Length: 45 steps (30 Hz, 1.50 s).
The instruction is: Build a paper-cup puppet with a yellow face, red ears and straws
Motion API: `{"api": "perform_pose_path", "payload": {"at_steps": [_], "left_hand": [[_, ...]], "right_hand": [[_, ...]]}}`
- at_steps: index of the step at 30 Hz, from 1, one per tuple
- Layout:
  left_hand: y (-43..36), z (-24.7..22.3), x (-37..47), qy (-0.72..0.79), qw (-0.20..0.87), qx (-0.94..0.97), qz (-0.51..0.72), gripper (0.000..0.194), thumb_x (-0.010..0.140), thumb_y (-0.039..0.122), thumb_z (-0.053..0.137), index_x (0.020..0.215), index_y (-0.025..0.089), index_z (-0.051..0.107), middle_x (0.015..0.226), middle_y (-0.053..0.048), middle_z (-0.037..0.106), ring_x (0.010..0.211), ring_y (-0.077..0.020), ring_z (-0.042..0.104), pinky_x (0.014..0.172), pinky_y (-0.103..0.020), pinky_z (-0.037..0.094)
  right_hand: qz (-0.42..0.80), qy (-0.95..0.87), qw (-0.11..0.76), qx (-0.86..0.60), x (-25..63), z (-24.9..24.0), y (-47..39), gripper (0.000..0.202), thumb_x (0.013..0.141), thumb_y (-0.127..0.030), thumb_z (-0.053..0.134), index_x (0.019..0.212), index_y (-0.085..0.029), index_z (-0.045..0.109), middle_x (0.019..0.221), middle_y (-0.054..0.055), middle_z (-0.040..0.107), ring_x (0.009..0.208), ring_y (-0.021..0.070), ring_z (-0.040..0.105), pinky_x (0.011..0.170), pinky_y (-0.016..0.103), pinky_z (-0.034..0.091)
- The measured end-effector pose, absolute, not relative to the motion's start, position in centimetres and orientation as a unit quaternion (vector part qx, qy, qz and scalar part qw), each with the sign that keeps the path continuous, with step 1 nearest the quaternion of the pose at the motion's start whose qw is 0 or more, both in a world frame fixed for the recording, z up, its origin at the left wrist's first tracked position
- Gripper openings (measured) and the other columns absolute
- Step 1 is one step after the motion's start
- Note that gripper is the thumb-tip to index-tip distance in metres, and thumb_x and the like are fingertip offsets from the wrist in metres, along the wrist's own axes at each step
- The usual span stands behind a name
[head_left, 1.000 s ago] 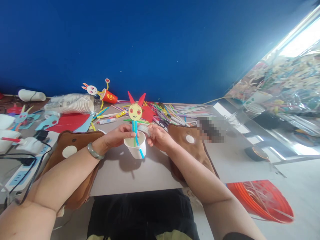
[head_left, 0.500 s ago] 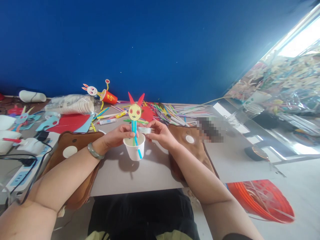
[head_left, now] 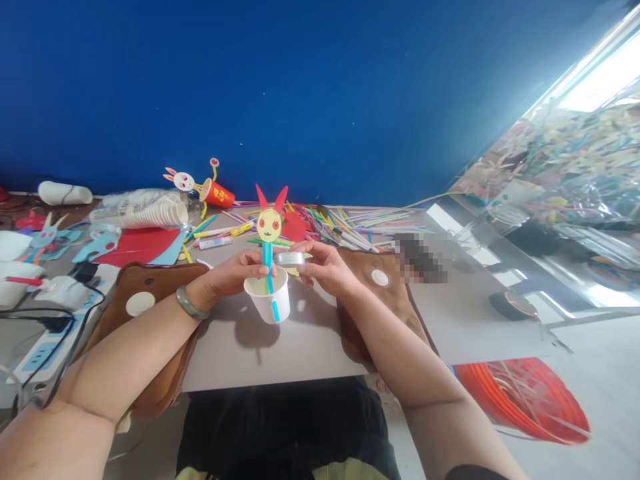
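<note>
My left hand [head_left: 241, 270] pinches the blue straws [head_left: 268, 255] that form the neck of a paper rabbit figure. Its round yellow face [head_left: 269, 225] has red ears and red eyes. Below, the straws run down into a white paper cup [head_left: 268, 308], which hangs tilted over the table; a bent blue piece sticks out through its side. Between thumb and fingers, my right hand [head_left: 327, 270] grips a shiny, pale roll of tape [head_left: 291, 259] close beside the neck, just above the cup's rim.
Many coloured straws [head_left: 345, 223] lie along the blue wall. A finished-looking rabbit in a red cup [head_left: 219, 194] rests at the back, near stacked white cups [head_left: 160, 212]. Brown cushions [head_left: 145, 333] flank my work spot. A power strip [head_left: 43, 347] is left, an orange-red bin [head_left: 480, 393] right.
The tape roll has turned in my right hand, its shiny rim now showing wider. The cup has swung slightly left and down. My left hand keeps its hold.
</note>
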<state>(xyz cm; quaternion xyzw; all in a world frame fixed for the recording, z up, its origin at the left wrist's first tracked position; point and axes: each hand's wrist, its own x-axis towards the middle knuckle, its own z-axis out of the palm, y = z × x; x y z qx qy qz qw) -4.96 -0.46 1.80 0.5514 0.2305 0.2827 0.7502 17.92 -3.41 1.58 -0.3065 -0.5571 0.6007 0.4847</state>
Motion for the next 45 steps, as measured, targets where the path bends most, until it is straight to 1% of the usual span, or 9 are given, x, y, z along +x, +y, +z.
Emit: {"api": "perform_pose_path", "payload": {"at_steps": [2, 5, 9, 14, 17, 20, 25, 34, 45], "left_hand": [[-0.6, 2.1, -4.9, 0.218, 0.755, 0.547, 0.289, 0.035, 0.065, 0.044, 0.083, 0.075, 0.012, 0.075, 0.084, -0.01, 0.075, 0.068, -0.0182, 0.065, 0.062, -0.027, 0.048], [-0.8, 2.5, -4.8, 0.186, 0.772, 0.536, 0.285, 0.034, 0.064, 0.044, 0.083, 0.073, 0.013, 0.074, 0.082, -0.01, 0.075, 0.065, -0.0189, 0.065, 0.059, -0.028, 0.048], [-0.9, 2.8, -4.9, 0.185, 0.784, 0.526, 0.273, 0.031, 0.063, 0.041, 0.085, 0.069, 0.013, 0.073, 0.077, -0.009, 0.074, 0.058, -0.0175, 0.064, 0.056, -0.027, 0.048], [-0.7, 2.6, -5.1, 0.191, 0.777, 0.54, 0.262, 0.031, 0.061, 0.041, 0.086, 0.067, 0.013, 0.074, 0.082, -0.009, 0.074, 0.057, -0.0152, 0.062, 0.057, -0.027, 0.047], [-0.6, 2.2, -5.2, 0.198, 0.765, 0.56, 0.249, 0.034, 0.061, 0.044, 0.085, 0.069, 0.012, 0.074, 0.08, -0.01, 0.073, 0.062, -0.0167, 0.062, 0.057, -0.027, 0.046], [-0.5, 2.0, -5.2, 0.204, 0.757, 0.577, 0.228, 0.037, 0.063, 0.047, 0.084, 0.071, 0.012, 0.074, 0.074, -0.009, 0.07, 0.064, -0.0183, 0.063, 0.058, -0.028, 0.045], [-0.7, 1.9, -5.2, 0.197, 0.762, 0.577, 0.218, 0.034, 0.064, 0.044, 0.084, 0.071, 0.012, 0.073, 0.076, -0.009, 0.07, 0.064, -0.0166, 0.061, 0.059, -0.027, 0.044], [-0.5, 1.7, -5.3, 0.208, 0.755, 0.579, 0.226, 0.036, 0.064, 0.045, 0.084, 0.074, 0.012, 0.074, 0.081, -0.01, 0.072, 0.064, -0.0164, 0.061, 0.058, -0.026, 0.045], [-0.3, 1.7, -5.1, 0.207, 0.745, 0.584, 0.247, 0.039, 0.062, 0.047, 0.085, 0.074, 0.012, 0.074, 0.078, -0.009, 0.071, 0.066, -0.0172, 0.063, 0.058, -0.026, 0.047]], "right_hand": [[0.606, -0.556, 0.478, -0.308, 18.0, 1.8, -3.6, 0.035, 0.068, -0.032, 0.085, 0.091, -0.018, 0.062, 0.066, -0.004, 0.063, 0.045, 0.0076, 0.054, 0.036, 0.018, 0.041], [0.616, -0.553, 0.471, -0.305, 17.9, 2.2, -3.9, 0.035, 0.071, -0.036, 0.084, 0.092, -0.019, 0.061, 0.065, -0.005, 0.062, 0.042, 0.007, 0.054, 0.035, 0.017, 0.041], [0.633, -0.555, 0.451, -0.296, 18.0, 2.3, -4.0, 0.038, 0.073, -0.039, 0.082, 0.094, -0.019, 0.057, 0.062, -0.005, 0.064, 0.046, 0.0103, 0.062, 0.038, 0.017, 0.047], [0.659, -0.556, 0.436, -0.256, 18.4, 2.2, -3.8, 0.036, 0.074, -0.03, 0.082, 0.092, -0.02, 0.052, 0.081, -0.003, 0.068, 0.05, 0.0109, 0.067, 0.038, 0.017, 0.05], [0.673, -0.566, 0.415, -0.234, 18.7, 2.2, -3.7, 0.035, 0.073, -0.027, 0.082, 0.09, -0.019, 0.053, 0.083, -0.003, 0.066, 0.05, 0.011, 0.067, 0.039, 0.019, 0.051], [0.678, -0.569, 0.405, -0.231, 18.7, 2.1, -3.6, 0.032, 0.073, -0.029, 0.081, 0.086, -0.018, 0.055, 0.081, -0.003, 0.064, 0.049, 0.0093, 0.064, 0.04, 0.019, 0.052], [0.661, -0.557, 0.431, -0.26, 18.3, 1.8, -3.5, 0.028, 0.071, -0.028, 0.081, 0.079, -0.017, 0.056, 0.077, -0.004, 0.061, 0.044, 0.0046, 0.054, 0.035, 0.017, 0.046], [0.676, -0.518, 0.436, -0.29, 17.8, 2.0, -3.6, 0.022, 0.066, -0.022, 0.075, 0.074, -0.019, 0.055, 0.061, -0.007, 0.058, 0.041, 0.0049, 0.048, 0.035, 0.015, 0.04], [0.678, -0.519, 0.446, -0.269, 17.6, 2.1, -3.6, 0.024, 0.067, -0.025, 0.076, 0.076, -0.019, 0.054, 0.068, -0.006, 0.064, 0.037, 0.0041, 0.048, 0.032, 0.016, 0.038]]}}
